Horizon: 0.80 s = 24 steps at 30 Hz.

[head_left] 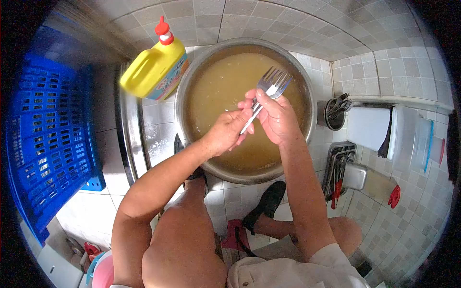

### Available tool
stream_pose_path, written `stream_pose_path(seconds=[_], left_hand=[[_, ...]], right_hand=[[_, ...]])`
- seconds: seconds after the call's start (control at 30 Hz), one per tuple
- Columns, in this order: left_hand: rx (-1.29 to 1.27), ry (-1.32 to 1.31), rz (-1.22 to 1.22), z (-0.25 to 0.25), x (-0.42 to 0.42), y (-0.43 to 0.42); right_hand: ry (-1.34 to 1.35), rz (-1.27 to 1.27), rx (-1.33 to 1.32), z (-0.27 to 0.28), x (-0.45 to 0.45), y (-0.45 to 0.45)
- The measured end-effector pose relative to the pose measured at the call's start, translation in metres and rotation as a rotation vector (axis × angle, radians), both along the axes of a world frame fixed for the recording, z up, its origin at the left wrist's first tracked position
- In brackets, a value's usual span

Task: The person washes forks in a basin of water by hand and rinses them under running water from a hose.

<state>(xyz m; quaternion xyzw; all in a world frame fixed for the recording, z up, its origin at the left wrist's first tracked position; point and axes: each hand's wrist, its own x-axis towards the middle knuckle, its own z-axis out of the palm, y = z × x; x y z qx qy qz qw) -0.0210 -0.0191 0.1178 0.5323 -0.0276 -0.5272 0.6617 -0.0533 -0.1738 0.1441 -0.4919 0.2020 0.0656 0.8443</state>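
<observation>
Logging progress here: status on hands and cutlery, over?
Left hand, right hand: both on cutlery. Held above basin of cloudy liquid. Nothing visibly blocking.

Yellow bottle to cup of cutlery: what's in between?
A large metal basin of cloudy liquid, with the left hand and right hand holding cutlery over it. Head view shows it.

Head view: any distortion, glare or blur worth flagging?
Head view: strong fisheye, black corners, wall tiles bowing; head view: bright glints on the held cutlery, pale glare on the floor at lower left; head view: upper-left background smeared, the blue crate dim and grainy toward the frame edge.
</observation>
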Motion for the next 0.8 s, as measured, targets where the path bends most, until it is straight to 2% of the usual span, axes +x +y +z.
stream_pose_path(seconds=[0.07,0.13,0.2,0.27,0.3,0.37,0.4,0.53,0.6,0.63,0.7,0.73,0.8], left_hand=[[-0.044,-0.067,-0.049,-0.003,-0.003,-0.002],[-0.004,-0.162,-0.082,-0.016,-0.002,-0.005],[0.033,-0.26,-0.115,-0.03,-0.006,-0.004],[0.214,-0.428,0.058,-0.038,-0.002,0.001],[0.211,-0.432,0.057,-0.034,0.002,0.001],[0.266,-0.294,0.206,-0.028,0.008,0.001],[0.273,-0.284,0.23,-0.024,0.01,0.001],[0.29,-0.412,0.183,-0.029,0.015,0.001],[0.297,-0.565,0.248,-0.034,0.012,0.0],[0.293,-0.562,0.239,-0.038,0.011,0.001],[0.218,-0.603,0.329,-0.044,0.007,0.002],[0.224,-0.612,0.315,-0.042,0.009,0.004],[0.224,-0.548,0.31,-0.048,0.012,0.006]], right_hand=[[-0.032,-0.002,-0.05,0.002,0.001,-0.001],[-0.105,-0.017,-0.377,0.021,0.005,-0.007],[-0.178,-0.097,-0.367,0.052,0.011,-0.012],[-0.309,-0.204,-0.275,0.066,0.015,-0.023],[-0.313,-0.206,-0.278,0.068,0.017,-0.026],[-0.167,0.039,-1.021,0.071,0.018,-0.03],[-0.151,0.018,-0.773,0.065,0.017,-0.032],[-0.125,-0.058,-0.66,0.055,0.007,-0.027],[-0.187,-0.132,-0.262,0.044,0.008,-0.024],[-0.183,-0.14,-0.265,0.043,0.007,-0.021],[-0.161,-0.077,-0.767,0.047,0.001,-0.02],[-0.148,-0.097,-0.8,0.05,-0.003,-0.022],[-0.294,0.066,-1.022,0.05,-0.005,-0.026]])
